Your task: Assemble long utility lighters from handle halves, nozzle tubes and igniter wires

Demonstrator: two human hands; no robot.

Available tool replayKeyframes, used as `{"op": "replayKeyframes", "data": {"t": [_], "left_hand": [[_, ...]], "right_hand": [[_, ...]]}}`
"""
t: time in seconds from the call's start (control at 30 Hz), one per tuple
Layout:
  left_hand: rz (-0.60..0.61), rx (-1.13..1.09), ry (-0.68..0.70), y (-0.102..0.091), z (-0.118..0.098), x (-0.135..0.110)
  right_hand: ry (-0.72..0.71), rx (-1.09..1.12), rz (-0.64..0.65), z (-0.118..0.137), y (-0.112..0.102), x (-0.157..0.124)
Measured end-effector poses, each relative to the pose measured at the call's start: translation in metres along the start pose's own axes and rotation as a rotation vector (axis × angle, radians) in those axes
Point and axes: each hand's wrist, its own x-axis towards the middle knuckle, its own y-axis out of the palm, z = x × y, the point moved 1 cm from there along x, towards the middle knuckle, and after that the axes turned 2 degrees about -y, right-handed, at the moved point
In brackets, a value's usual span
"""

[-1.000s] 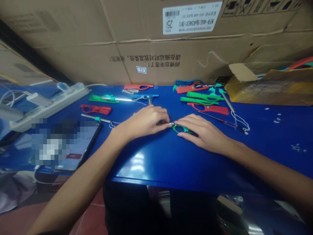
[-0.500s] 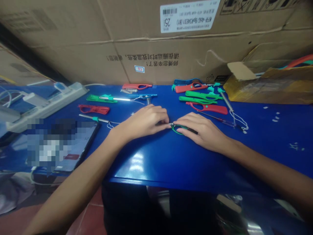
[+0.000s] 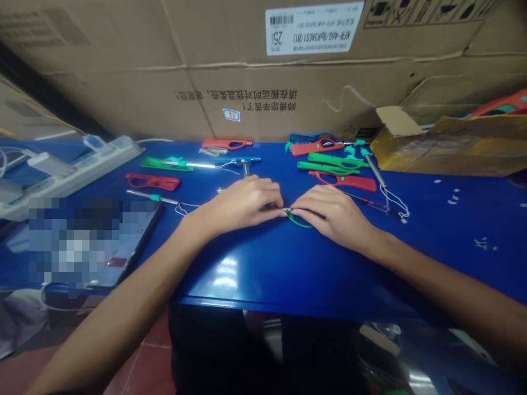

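Close together above the blue table, both my hands work at one small spot. My left hand (image 3: 251, 203) is closed, its thumb and forefinger pinching a small metal piece (image 3: 287, 210). Thumb and fingertips of my right hand (image 3: 335, 214) press together at the other side of that piece, on a green lighter casing (image 3: 300, 222). Only the curved loop of the casing shows below my right fingers; the rest is hidden. Behind my right hand lie green casing halves (image 3: 329, 164), a red casing (image 3: 349, 181) and a screwdriver (image 3: 376, 204).
A metal lighter tube (image 3: 138, 195) with white wires lies left of my left hand. Farther left are a tablet (image 3: 142, 225) and a power strip (image 3: 94, 164). An open carton (image 3: 448, 148) stands at the right, before a large cardboard box (image 3: 230, 49).
My right thumb and fingers have closed in nearer the metal piece, and less of the green casing shows. The view has shifted slightly. My left hand keeps its pinch.
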Motion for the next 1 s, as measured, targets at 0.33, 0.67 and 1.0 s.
{"op": "replayKeyframes", "data": {"t": [0.33,0.67,1.0], "left_hand": [[-0.017,0.029,-0.008,0.0043,-0.0012,0.0000],[0.037,0.022,0.004,0.0055,-0.0056,-0.0016],[0.043,-0.013,0.033,0.0084,-0.0102,0.0002]], "right_hand": [[0.058,0.118,-0.020,-0.0034,0.0017,0.0005],[0.110,0.142,0.009,-0.0029,-0.0026,-0.0027],[0.101,0.156,-0.008,-0.0062,-0.0009,-0.0041]]}}
